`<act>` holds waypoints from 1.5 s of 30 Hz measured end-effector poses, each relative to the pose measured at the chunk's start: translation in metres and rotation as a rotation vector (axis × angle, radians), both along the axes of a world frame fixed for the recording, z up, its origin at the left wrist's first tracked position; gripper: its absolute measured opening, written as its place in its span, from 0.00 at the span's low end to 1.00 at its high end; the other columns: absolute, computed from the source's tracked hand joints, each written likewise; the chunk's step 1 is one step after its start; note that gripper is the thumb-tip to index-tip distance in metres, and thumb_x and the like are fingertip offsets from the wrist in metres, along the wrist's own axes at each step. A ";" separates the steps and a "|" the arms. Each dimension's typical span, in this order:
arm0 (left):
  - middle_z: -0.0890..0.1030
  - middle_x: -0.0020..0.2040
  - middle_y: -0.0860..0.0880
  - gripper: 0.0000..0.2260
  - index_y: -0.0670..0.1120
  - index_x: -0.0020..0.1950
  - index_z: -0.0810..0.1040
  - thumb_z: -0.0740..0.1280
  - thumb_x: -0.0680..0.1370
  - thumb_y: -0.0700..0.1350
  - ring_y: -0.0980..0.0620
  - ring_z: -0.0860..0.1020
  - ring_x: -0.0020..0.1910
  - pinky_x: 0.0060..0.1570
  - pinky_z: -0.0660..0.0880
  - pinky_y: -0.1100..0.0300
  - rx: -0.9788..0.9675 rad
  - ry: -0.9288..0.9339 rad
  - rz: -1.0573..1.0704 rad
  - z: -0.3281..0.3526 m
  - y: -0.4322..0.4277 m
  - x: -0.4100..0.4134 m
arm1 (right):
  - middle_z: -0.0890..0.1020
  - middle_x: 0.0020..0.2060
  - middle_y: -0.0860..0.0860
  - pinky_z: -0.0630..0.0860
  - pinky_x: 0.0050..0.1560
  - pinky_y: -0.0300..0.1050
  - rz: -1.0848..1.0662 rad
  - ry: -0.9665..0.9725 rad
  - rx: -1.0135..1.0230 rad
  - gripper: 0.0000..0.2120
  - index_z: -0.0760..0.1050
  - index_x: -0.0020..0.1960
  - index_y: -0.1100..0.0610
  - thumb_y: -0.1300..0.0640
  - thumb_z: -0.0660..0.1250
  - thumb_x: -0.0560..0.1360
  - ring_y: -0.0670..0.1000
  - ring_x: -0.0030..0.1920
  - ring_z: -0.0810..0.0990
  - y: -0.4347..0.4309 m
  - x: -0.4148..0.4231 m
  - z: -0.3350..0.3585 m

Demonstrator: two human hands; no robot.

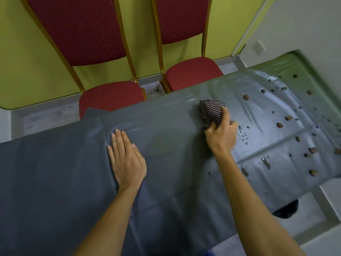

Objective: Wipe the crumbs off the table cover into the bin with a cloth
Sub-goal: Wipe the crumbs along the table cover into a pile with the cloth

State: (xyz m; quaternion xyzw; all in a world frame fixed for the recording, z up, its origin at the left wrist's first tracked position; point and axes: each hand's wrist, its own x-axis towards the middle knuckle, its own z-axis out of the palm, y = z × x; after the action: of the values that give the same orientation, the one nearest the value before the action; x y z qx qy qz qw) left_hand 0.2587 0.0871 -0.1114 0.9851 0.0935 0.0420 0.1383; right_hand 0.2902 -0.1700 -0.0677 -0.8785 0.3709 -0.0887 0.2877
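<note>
Left hand (pixel 127 159), lower centre: flat, fingers together, pinning table cover (pixel 55 172). Right hand (pixel 221 137): grips striped cloth (pixel 211 111). Crumbs (pixel 279 125), right: best swept with firm strokes toward probable bin (pixel 287 209), lower right.

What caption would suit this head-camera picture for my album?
The right hand grips a striped cloth on the grey table cover, crumbs scattered beyond, while the left hand lies flat.

two red chairs (pixel 114 97), yellow-green wall (pixel 22 58)
</note>
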 end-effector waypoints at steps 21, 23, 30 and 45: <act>0.57 0.79 0.40 0.23 0.35 0.76 0.59 0.53 0.82 0.39 0.43 0.52 0.79 0.76 0.50 0.42 -0.140 -0.005 -0.035 -0.006 0.011 0.003 | 0.70 0.54 0.54 0.76 0.53 0.52 0.039 -0.027 0.042 0.31 0.59 0.77 0.42 0.54 0.66 0.78 0.59 0.53 0.76 -0.004 -0.116 0.011; 0.56 0.79 0.40 0.23 0.34 0.76 0.59 0.51 0.81 0.39 0.42 0.51 0.79 0.77 0.49 0.42 -0.179 -0.044 -0.031 0.003 0.011 -0.005 | 0.70 0.52 0.53 0.75 0.49 0.48 0.153 -0.105 0.039 0.32 0.60 0.77 0.42 0.54 0.68 0.77 0.57 0.49 0.76 0.030 -0.129 0.018; 0.55 0.80 0.41 0.24 0.35 0.78 0.57 0.48 0.82 0.43 0.45 0.50 0.80 0.78 0.47 0.46 -0.261 -0.048 -0.178 0.020 -0.043 -0.131 | 0.71 0.51 0.53 0.77 0.45 0.54 0.576 -0.017 0.011 0.30 0.60 0.77 0.42 0.51 0.61 0.76 0.57 0.47 0.74 0.097 -0.174 0.004; 0.51 0.80 0.40 0.24 0.35 0.78 0.52 0.52 0.83 0.41 0.44 0.47 0.80 0.78 0.45 0.47 -0.174 0.023 -0.113 0.020 -0.058 -0.176 | 0.70 0.56 0.52 0.72 0.52 0.45 0.318 -0.065 0.056 0.32 0.59 0.77 0.42 0.54 0.67 0.78 0.51 0.53 0.73 0.000 -0.228 0.018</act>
State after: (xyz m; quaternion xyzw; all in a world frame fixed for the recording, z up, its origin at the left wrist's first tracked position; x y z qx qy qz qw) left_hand 0.0823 0.0288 -0.0910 0.9734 0.0425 0.0144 0.2245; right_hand 0.0620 -0.1701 -0.0501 -0.9144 0.2200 -0.0602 0.3344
